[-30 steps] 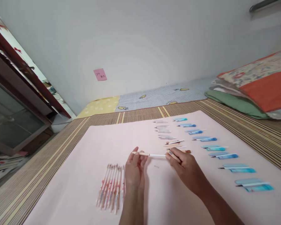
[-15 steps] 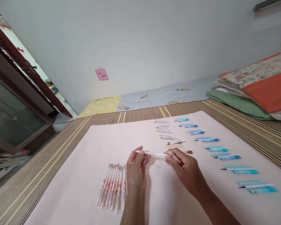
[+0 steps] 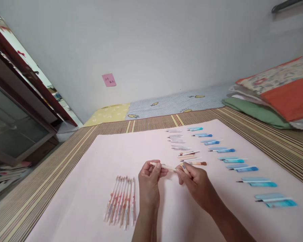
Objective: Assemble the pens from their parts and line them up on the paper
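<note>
1. Left hand [image 3: 150, 181]: forearm pointing forward, thumb and curled fingers pinching a pale pen [image 3: 168, 167].
2. Right hand [image 3: 195, 178]: forearm slanting inward, fingers closed around a tan tube [image 3: 186, 170]; apparently pinching the pen's other end, though blurred.
3. Pen sits between both hands, above pink paper [image 3: 86, 188].

Slim cream pen barrel [image 3: 169, 167], nearly level, held in both hands [image 3: 149, 178], tan tube [image 3: 186, 170] slanted in the right

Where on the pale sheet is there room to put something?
The sheet is bare between the clustered pens and its far-left corner, and along its left edge. The right side is crowded with blue pen parts; the left hand and right hand occupy the middle.
</note>
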`<state>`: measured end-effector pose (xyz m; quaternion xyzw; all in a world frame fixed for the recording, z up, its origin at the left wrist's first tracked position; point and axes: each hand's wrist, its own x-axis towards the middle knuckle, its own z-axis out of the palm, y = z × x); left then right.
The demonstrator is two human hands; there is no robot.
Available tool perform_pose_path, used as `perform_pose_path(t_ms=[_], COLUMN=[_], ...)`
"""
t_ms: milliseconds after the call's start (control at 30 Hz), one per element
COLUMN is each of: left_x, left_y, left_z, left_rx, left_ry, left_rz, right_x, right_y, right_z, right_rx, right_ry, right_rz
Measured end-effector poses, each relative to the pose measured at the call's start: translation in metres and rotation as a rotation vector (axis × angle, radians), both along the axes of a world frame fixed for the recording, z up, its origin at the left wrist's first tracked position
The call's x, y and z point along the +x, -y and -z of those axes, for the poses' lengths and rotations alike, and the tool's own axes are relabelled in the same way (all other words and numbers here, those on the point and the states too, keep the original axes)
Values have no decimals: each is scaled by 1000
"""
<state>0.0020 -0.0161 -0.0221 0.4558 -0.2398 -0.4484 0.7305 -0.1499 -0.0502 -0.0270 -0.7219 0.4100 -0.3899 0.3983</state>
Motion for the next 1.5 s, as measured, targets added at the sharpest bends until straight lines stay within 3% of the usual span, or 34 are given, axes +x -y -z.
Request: perform_pose_path(t_ms=[267,600,767,1100,1300,1500], left_x=[6,2,1,-16,-12,-8], left_y=[-1,-1,-4,-20,-21,-17], left_z=[0,-3,-11,-37,-41,-36], left_rx=[28,22,14,-20,15,25], left_ry=[136,171,200,295,342,300], left_rz=[-46,-137,-158,-67,-109,-147], right_x=[10,-6,-9,2,7,10], right_y=[-2,8,11,6,-1,-1], right_z=[0,0,3,8,0,7], right_rx=[58,137,175,349,290,192], right_ry=[60,63,118,292,321,314], right_rz=[-66,-60,-88,-92,-50,-84])
